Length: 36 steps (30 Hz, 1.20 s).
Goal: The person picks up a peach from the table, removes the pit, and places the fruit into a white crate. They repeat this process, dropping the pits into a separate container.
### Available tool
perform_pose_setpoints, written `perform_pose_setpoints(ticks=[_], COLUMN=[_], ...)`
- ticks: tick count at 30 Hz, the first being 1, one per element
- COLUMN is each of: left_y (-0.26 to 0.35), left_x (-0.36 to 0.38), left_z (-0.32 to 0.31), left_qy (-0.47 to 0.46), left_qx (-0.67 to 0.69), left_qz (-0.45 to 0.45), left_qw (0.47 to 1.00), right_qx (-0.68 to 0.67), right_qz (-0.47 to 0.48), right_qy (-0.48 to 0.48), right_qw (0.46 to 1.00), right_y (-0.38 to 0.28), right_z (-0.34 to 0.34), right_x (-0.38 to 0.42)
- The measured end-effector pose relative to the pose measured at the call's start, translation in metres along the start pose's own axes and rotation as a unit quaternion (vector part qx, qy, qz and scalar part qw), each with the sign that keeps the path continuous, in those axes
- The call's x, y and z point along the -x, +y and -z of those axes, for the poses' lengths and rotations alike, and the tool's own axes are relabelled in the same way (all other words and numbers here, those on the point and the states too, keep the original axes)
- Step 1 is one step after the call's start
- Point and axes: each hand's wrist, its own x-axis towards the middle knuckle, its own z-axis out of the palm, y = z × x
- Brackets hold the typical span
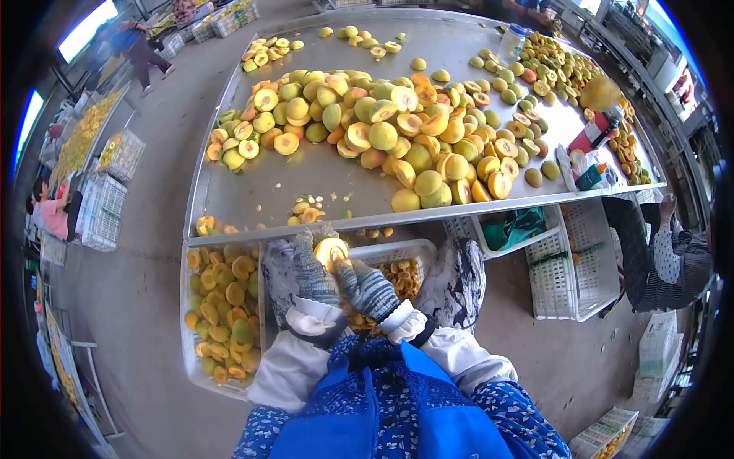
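A halved yellow fruit (332, 252), cut face up, is held just below the front edge of the metal table (298, 187). My left hand (313, 271), in a grey striped glove, is closed around its left side. My right hand (368, 289), gloved alike, has its fingers against the fruit's lower right; whether it also holds a tool is hidden. A large pile of whole and halved fruit (382, 136) lies on the table. Left of my knees, a crate (189, 321) holds fruit halves. Between my knees, another bin (419, 248) contains small brown-orange pieces.
On the table's right side are a red bottle (592, 131), a green bottle (590, 177) and a clear jar (511, 42). White crates (554, 283) stand to the right, near a seated person (673, 264). More people are farther off at the left.
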Motion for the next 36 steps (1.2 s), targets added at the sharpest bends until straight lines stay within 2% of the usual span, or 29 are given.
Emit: perform_pose_setpoints(ticks=[4,6,8,9,10,11,12,14,15,17,20,21,22,24,25,26,27,29,30,31,32,33,34,35,36], left_y=[0.002,-0.002,-0.007,-0.008,-0.007,-0.004,-0.001,0.007,0.01,0.015,-0.003,0.001,0.007,0.033,0.041,0.049,0.053,0.057,0.059,0.063,0.062,0.057,0.055,0.059,0.056], left_x=[0.007,0.011,0.015,0.018,0.023,0.026,0.026,0.023,0.022,0.02,0.001,0.005,0.01,0.027,0.03,0.031,0.032,0.036,0.036,0.035,0.033,0.032,0.032,0.032,0.031], left_z=[-0.004,-0.005,-0.006,-0.01,-0.014,-0.018,-0.019,-0.021,-0.023,-0.026,-0.009,-0.013,-0.018,-0.036,-0.039,-0.041,-0.042,-0.044,-0.045,-0.042,-0.039,-0.035,-0.031,-0.029,-0.025], left_qy=[-0.025,-0.024,-0.001,-0.002,-0.013,-0.024,-0.024,-0.04,-0.04,-0.029,-0.047,-0.031,-0.031,-0.072,-0.068,-0.085,-0.102,-0.1,-0.101,-0.111,-0.105,-0.097,-0.091,-0.126,-0.122], left_qx=[-0.011,-0.013,-0.096,-0.098,-0.231,-0.355,-0.355,-0.34,-0.34,-0.189,-0.159,-0.206,-0.204,-0.337,-0.335,-0.42,-0.5,-0.468,-0.44,-0.443,-0.439,-0.459,-0.48,-0.545,-0.545], left_qz=[0.007,0.0,-0.058,-0.057,-0.189,-0.314,-0.314,-0.167,-0.167,-0.032,0.023,-0.023,-0.024,-0.104,-0.105,-0.081,-0.057,-0.061,-0.062,-0.105,-0.111,-0.145,-0.177,-0.209,-0.209], left_qw=[1.0,1.0,0.994,0.994,0.954,0.88,0.88,0.925,0.924,0.981,0.986,0.978,0.978,0.933,0.934,0.9,0.858,0.876,0.89,0.883,0.885,0.871,0.854,0.802,0.803], right_qx=[-0.073,-0.093,-0.114,-0.133,-0.134,-0.123,-0.111,-0.103,-0.094,-0.093,-0.084,-0.042,0.002,0.008,-0.008,-0.022,-0.019,-0.029,-0.008,0.005,0.019,0.09,0.09,0.049,0.009], right_qz=[-0.017,0.047,0.049,0.054,0.052,0.089,0.125,0.132,0.14,0.168,0.22,0.232,0.245,0.233,0.171,0.106,0.109,0.178,0.288,0.255,0.223,0.231,0.236,0.255,0.271], right_qy=[-0.004,0.029,0.012,-0.006,-0.004,-0.007,-0.009,-0.021,-0.033,-0.043,-0.045,-0.044,-0.043,-0.073,-0.158,-0.242,-0.245,-0.167,-0.036,-0.045,-0.053,-0.049,-0.055,-0.078,-0.1], right_qw=[0.997,0.994,0.992,0.99,0.99,0.988,0.986,0.986,0.985,0.98,0.971,0.971,0.969,0.97,0.972,0.964,0.963,0.969,0.957,0.966,0.973,0.967,0.966,0.963,0.957], right_y=[0.019,0.019,0.015,0.012,0.011,0.011,0.01,0.007,0.007,0.019,0.04,0.041,0.043,0.045,0.042,0.04,0.04,0.041,0.038,0.037,0.037,0.03,0.03,0.028,0.026], right_z=[-0.013,-0.011,-0.004,0.001,0.003,0.005,0.007,0.014,0.017,0.02,0.013,0.015,0.017,0.025,0.029,0.032,0.031,0.025,0.022,0.016,0.012,0.014,0.016,0.021,0.023], right_x=[0.006,0.01,0.011,0.011,0.012,0.012,0.013,0.014,0.013,0.015,0.015,0.015,0.016,0.013,0.011,0.009,0.01,0.011,0.014,0.018,0.021,0.025,0.023,0.019,0.015])
